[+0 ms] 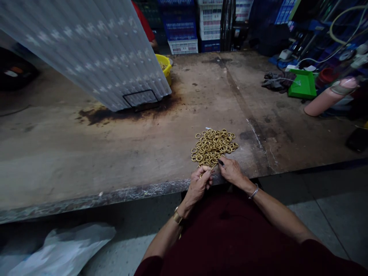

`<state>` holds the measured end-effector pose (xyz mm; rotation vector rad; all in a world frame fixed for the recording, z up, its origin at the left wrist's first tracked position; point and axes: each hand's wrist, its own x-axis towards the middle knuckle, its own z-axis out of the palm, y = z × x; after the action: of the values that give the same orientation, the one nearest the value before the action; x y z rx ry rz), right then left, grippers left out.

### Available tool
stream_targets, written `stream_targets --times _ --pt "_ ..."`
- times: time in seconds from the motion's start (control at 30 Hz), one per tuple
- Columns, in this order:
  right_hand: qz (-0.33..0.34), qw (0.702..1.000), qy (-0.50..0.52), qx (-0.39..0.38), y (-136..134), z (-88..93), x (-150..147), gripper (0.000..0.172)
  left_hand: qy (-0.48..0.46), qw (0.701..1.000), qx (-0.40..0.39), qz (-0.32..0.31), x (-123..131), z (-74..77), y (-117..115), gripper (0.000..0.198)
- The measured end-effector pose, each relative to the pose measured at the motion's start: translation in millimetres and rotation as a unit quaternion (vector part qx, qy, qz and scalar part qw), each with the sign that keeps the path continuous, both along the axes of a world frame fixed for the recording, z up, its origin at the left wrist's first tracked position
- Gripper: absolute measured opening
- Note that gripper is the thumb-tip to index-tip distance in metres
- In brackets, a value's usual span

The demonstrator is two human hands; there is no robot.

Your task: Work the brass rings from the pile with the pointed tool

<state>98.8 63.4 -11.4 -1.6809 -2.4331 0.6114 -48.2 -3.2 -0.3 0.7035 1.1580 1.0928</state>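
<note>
A heap of brass-coloured rings [212, 145] lies near the front edge of the worktable. My left hand [199, 183] is at the near side of the heap, thumb and fingers pinched together on a brass ring that shows only in part. Just to its right, my right hand [232, 171] rests at the heap's lower right edge with its fingers closed. A small dark thing [220, 162] shows at the right fingertips; whether it is held or worn on a finger is unclear.
The worn wooden table [115, 153] spreads widely. A stack of translucent ribbed sheets [115, 50] leans in a black wire stand at left, partly hiding a yellow basket [169, 73]. At right are a green tray [303, 84] and a pink cylinder [330, 97]. A red-sleeved person [145, 25] is behind.
</note>
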Motion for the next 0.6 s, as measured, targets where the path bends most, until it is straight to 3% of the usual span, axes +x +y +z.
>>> stream_targets --times 0.13,0.23,0.33,0.43,0.6 --pt "-0.009 0.998 0.033 0.045 8 -5.4 13 0.02 -0.056 0.996 -0.044 -0.046 -14 7.2 -18 0.037" --pt "-0.019 0.994 0.066 0.08 12 -14.7 21 0.02 -0.055 0.993 -0.059 -0.082 -28 0.9 -42 0.032" --pt "-0.025 0.989 0.092 0.115 12 -23.0 23 0.02 -0.052 0.988 -0.115 -0.091 -35 -17.6 -68 0.029" --pt "-0.004 0.983 0.113 0.146 7 -26.3 23 0.021 -0.073 0.981 -0.169 -0.056 -33 -40.3 -86 0.029" --pt "0.008 0.981 0.123 0.147 0 -25.4 24 0.024 -0.075 0.979 -0.191 0.014 -21 -65.7 -90 0.026"
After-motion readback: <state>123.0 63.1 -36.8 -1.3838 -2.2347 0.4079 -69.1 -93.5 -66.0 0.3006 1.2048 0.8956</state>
